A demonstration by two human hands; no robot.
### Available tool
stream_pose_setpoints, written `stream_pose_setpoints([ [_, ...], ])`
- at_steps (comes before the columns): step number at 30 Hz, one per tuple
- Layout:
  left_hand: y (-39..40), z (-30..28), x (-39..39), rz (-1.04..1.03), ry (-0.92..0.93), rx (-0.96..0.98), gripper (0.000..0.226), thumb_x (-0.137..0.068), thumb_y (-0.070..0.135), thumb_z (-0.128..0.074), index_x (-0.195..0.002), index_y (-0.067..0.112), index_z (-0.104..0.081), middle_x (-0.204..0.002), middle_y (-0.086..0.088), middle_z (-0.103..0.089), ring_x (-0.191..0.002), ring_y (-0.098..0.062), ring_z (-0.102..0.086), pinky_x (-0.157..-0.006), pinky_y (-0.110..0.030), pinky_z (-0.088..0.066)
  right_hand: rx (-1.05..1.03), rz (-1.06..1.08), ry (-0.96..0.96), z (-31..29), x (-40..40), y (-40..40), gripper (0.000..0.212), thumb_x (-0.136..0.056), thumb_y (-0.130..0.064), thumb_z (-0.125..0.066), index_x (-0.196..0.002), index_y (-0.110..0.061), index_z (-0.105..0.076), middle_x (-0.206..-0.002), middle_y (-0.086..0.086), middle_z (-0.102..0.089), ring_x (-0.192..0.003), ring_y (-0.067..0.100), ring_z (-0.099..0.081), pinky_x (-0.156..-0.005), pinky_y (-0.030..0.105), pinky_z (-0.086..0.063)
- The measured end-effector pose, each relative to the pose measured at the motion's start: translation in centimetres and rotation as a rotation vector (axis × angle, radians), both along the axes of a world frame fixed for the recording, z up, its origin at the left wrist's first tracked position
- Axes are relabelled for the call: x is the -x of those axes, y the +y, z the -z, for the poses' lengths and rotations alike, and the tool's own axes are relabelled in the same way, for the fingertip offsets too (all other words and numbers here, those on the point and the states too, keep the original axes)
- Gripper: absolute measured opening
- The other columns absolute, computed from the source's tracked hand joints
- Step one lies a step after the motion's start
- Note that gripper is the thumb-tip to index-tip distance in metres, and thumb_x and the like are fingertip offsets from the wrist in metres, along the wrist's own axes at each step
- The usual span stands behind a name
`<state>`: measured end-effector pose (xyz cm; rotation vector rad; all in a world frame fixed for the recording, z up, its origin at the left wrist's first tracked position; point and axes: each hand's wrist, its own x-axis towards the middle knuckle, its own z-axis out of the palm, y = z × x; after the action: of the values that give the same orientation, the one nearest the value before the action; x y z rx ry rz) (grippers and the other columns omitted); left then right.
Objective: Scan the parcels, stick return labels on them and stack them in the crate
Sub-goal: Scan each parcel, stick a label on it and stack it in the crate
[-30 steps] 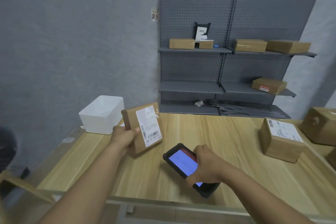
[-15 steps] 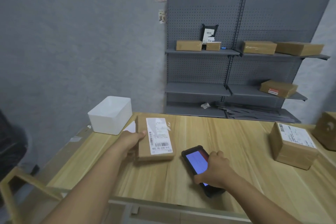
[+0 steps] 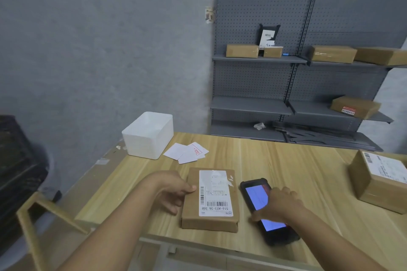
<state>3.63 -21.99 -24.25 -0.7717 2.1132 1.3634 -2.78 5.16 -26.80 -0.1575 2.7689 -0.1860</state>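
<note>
While the left hand (image 3: 172,193) pinches the parcel (image 3: 211,201), the right hand (image 3: 278,204) clasps the scanner (image 3: 256,197).

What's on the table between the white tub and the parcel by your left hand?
A few loose white slips, one marked in red, lie on the table between the white tub and the parcel, in the head view.

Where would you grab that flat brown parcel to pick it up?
By its long left edge, coming from the left and pinching top and underside. The flat parcel lies label up, thin and wide, so a side pinch probably suits it and leaves the barcode uncovered. The left hand holds that edge; the scanner crowds the right side.
</note>
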Motion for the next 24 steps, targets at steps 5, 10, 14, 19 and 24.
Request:
stream_pose_setpoints([
  [5,-1.5,0.3,1.1,-0.072,0.143,0.101,0.025,-0.093,0.035,-0.060,-0.087,0.011,-0.054,-0.071,-0.006,-0.054,-0.060,-0.020,-0.053,-0.059,-0.029,-0.050,0.241,-0.005,0.084,-1.5,1.9,-1.5,0.073,-0.080,-0.059,-0.059,-0.134,-0.014,-0.040,-0.140,0.010,-0.032,-0.129,0.028,-0.031,-0.097,0.034,-0.035],
  [10,-3.4,2.2,2.8,-0.174,0.417,0.376,0.008,-0.090,0.021,-0.056,-0.083,0.015,-0.055,-0.087,-0.002,-0.060,-0.073,-0.018,-0.052,-0.066,-0.027,-0.039,0.464,-0.075,0.059,-2.2,3.6,-4.0,0.058,-0.088,-0.041,-0.057,-0.139,-0.019,-0.040,-0.141,0.006,-0.031,-0.130,0.026,-0.034,-0.101,0.037,-0.040],
  [14,-3.8,3.7,4.8,-0.193,0.525,0.526,0.022,-0.090,0.018,-0.055,-0.110,0.014,-0.064,-0.118,-0.003,-0.061,-0.104,-0.017,-0.057,-0.083,-0.025,-0.041,0.572,-0.127,0.025,-1.8,5.0,-6.1,0.047,-0.089,-0.033,-0.057,-0.133,-0.021,-0.046,-0.132,0.004,-0.036,-0.125,0.025,-0.037,-0.100,0.040,-0.044],
  [19,-4.7,4.8,7.8,-0.192,0.523,0.660,0.037,-0.092,0.022,-0.058,-0.127,0.011,-0.053,-0.132,-0.008,-0.051,-0.118,-0.023,-0.051,-0.090,-0.027,-0.039,0.642,-0.200,-0.014,-0.8,8.0,-8.5,0.038,-0.091,-0.032,-0.058,-0.126,-0.021,-0.052,-0.127,0.004,-0.043,-0.122,0.025,-0.042,-0.104,0.036,-0.039],
  [24,-5.7,4.7,9.5,-0.007,0.329,0.974,0.043,-0.094,0.035,-0.053,-0.129,0.011,-0.048,-0.122,-0.009,-0.053,-0.114,-0.026,-0.049,-0.087,-0.036,-0.046,0.714,-0.260,-0.075,0.3,11.2,-10.4,0.030,-0.091,-0.027,-0.058,-0.120,-0.022,-0.058,-0.123,0.001,-0.048,-0.113,0.020,-0.051,-0.097,0.034,-0.046],
])
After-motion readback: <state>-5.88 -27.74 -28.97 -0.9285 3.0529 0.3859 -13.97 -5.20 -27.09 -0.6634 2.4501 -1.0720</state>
